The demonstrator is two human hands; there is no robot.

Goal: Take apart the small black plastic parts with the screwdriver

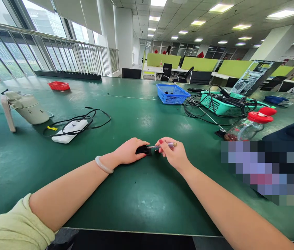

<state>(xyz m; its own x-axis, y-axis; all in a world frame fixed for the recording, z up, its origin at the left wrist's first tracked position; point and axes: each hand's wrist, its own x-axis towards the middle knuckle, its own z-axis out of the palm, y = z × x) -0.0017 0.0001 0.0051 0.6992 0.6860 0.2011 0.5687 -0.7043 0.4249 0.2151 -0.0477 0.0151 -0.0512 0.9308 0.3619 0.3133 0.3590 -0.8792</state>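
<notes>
At the middle of the green table, my left hand grips a small black part between thumb and fingers, resting it near the tabletop. My right hand pinches a slim screwdriver with a gold-coloured end. Its thin shaft lies almost level, and the tip points left and meets the black part. Exactly where the tip touches is too small to see. Below the screwdriver, between my hands, is another small dark piece.
Left are a cream bottle, a white power bank with black cable, and a red tray. Right are a blue basket, a teal basket of tangled cables, a red-lidded jar, and a metal computer case.
</notes>
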